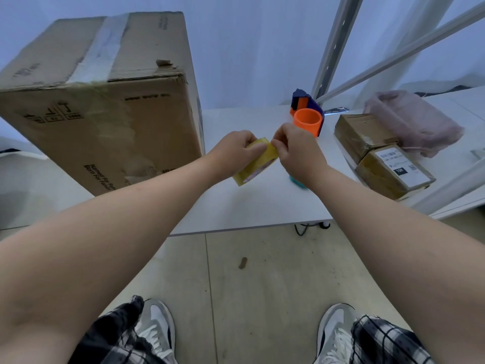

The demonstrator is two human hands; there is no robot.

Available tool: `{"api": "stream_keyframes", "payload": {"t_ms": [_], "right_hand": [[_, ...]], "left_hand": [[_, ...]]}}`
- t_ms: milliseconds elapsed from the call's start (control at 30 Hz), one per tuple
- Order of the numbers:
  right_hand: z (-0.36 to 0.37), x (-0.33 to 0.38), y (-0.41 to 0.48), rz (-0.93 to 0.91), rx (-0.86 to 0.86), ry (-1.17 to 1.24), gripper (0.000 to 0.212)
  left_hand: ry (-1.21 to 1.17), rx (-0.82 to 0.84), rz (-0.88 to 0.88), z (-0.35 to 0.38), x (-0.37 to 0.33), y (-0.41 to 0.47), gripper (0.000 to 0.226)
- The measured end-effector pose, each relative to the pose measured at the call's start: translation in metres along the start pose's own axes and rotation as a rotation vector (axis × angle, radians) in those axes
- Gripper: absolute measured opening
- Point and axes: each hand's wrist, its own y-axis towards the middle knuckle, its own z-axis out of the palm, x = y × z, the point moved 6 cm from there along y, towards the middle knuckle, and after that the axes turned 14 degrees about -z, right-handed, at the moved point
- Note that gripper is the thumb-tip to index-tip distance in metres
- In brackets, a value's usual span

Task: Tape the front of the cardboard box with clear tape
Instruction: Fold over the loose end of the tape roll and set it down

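Head view, looking down past both forearms to a white counter [262, 206]. Both hands meet above the counter's near half around a roll of clear tape [256, 164], yellowish in bulk and tilted with one flat face toward the camera. The left hand [233, 151] is clamped on the roll, its fingers [256, 147] lying across the upper edge; the right hand [296, 151] is pinched together at the roll's upper right rim, apparently picking at the free end, though no lifted tail can be made out. The cardboard box [105, 122] stands on the counter at left, well apart from the hands, its broad front face toward the person; an older strip of tape [102, 51] crosses its top, and the upper front corner is torn. By judgement the roll is light, rigid at the core and slick on its outer wrap, best steadied by its sides or through the core while a fingernail raises the end; once freed, the film will be thin, sticky and prone to folding onto itself. The box looks stiff but worn, and bulky enough to stay put under pressing. Both forearms extend forward and converge, wrists turned slightly inward. An orange-and-blue tape dispenser [307, 114] stands beyond the hands; two small parcels [380, 156] lie at right.
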Motion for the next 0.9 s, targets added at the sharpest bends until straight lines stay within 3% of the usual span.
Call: {"api": "stream_keyframes", "payload": {"t_ms": [233, 567, 900], "right_hand": [[-0.003, -0.006, -0.002, 0.043, 0.005, -0.115, 0.011], [-0.008, -0.017, -0.007, 0.12, 0.028, -0.166, 0.011], [0.0, -0.024, -0.003, 0.155, 0.104, 0.045, 0.004]], "left_hand": [[0.205, -0.041, 0.067, 0.008, -0.02, 0.005, 0.036], [0.287, -0.035, 0.095, 0.021, -0.022, 0.006, 0.039], [0.422, -0.013, 0.096, 0.022, -0.014, 0.006, 0.036]]}}
